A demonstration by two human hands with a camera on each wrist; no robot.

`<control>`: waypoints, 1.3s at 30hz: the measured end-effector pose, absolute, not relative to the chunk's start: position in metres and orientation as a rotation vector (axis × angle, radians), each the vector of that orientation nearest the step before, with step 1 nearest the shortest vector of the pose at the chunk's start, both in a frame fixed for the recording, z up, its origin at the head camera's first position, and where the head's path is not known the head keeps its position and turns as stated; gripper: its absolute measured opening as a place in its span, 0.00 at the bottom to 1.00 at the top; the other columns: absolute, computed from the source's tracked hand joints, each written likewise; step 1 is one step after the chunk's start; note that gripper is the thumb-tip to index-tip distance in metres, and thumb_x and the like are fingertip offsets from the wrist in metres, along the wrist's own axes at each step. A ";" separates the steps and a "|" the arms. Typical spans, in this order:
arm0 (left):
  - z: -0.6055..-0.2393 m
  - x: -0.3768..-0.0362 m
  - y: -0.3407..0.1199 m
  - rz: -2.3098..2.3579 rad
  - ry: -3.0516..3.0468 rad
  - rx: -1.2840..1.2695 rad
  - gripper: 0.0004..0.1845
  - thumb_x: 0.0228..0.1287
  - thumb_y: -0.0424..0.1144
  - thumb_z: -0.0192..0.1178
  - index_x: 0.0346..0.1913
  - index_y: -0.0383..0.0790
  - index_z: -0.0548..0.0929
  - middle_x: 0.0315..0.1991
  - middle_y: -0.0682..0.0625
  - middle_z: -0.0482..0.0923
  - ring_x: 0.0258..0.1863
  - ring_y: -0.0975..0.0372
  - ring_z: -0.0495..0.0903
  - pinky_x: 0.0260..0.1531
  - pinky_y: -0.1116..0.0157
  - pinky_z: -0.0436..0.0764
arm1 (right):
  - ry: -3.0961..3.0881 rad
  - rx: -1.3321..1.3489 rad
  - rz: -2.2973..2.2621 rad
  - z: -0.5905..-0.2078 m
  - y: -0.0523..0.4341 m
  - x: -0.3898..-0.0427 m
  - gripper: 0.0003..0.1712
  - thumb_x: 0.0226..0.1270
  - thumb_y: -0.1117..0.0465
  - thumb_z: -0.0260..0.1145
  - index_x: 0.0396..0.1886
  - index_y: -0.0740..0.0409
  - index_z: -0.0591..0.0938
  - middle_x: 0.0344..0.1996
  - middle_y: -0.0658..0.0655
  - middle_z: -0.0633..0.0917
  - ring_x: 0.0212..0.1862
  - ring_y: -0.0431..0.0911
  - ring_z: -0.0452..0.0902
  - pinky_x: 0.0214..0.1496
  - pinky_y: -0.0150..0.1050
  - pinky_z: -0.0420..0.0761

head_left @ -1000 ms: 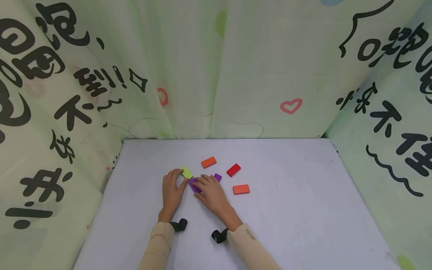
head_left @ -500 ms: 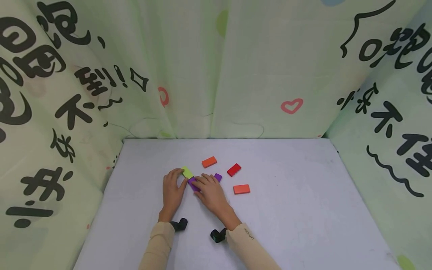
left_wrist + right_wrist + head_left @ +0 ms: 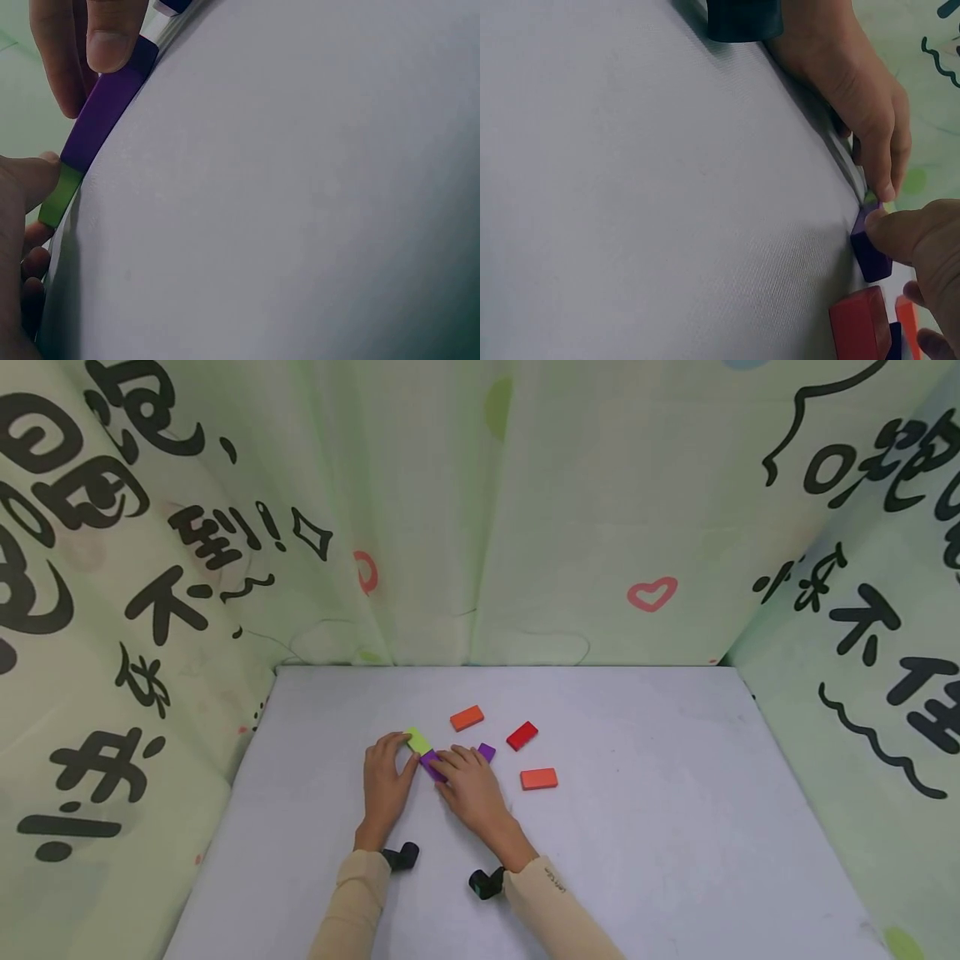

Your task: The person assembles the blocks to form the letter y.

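Right hand (image 3: 468, 787) is covering most of the near purple block (image 3: 431, 765). A second purple block (image 3: 487, 751) is showing only one corner beyond the fingers.

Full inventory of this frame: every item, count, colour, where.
green block: 1, yellow-green, table centre, end to end with a purple block
purple blocks: 2, one by the green block, one right of it
orange blocks: 2, one far of the hands, one to their right
red block: 1, between the orange ones
table: 1, pale grey
curtain: pale green, black lettering, on three sides
left hand: on the green block
right hand: on the purple block
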State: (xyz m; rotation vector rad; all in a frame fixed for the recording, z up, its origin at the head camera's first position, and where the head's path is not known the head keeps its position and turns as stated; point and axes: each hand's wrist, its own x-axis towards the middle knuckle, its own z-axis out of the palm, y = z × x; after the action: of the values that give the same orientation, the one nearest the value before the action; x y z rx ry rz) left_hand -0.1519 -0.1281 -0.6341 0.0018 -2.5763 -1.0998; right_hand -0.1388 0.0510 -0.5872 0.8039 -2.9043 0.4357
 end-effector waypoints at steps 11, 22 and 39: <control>-0.632 -0.151 -0.127 -1.085 -2.584 -0.007 0.24 0.67 0.42 0.71 0.63 0.38 0.80 0.66 0.39 0.77 0.62 0.43 0.74 0.63 0.45 0.72 | -2.890 0.809 0.467 -0.590 0.052 -0.140 0.24 0.72 0.53 0.71 0.66 0.49 0.83 0.66 0.52 0.84 0.71 0.52 0.76 0.77 0.55 0.72; -0.631 -0.150 -0.126 -1.040 -2.596 -0.006 0.26 0.66 0.43 0.72 0.63 0.38 0.79 0.65 0.40 0.77 0.62 0.43 0.74 0.63 0.45 0.73 | -2.912 0.759 0.524 -0.587 0.060 -0.141 0.26 0.74 0.51 0.69 0.69 0.51 0.81 0.66 0.53 0.84 0.71 0.51 0.76 0.77 0.50 0.72; -0.631 -0.151 -0.127 -1.058 -2.678 0.057 0.26 0.70 0.45 0.69 0.66 0.42 0.77 0.69 0.43 0.74 0.67 0.45 0.71 0.68 0.46 0.71 | -2.800 0.642 0.639 -0.592 0.081 -0.114 0.17 0.69 0.53 0.73 0.55 0.49 0.88 0.53 0.53 0.87 0.57 0.50 0.79 0.56 0.48 0.82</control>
State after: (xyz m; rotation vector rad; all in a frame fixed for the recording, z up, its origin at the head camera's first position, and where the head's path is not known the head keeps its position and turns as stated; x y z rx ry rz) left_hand -0.1510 -0.1266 -0.6305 0.0570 -2.6777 -1.0580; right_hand -0.1136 0.0808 -0.5924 0.6425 -2.8001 0.6392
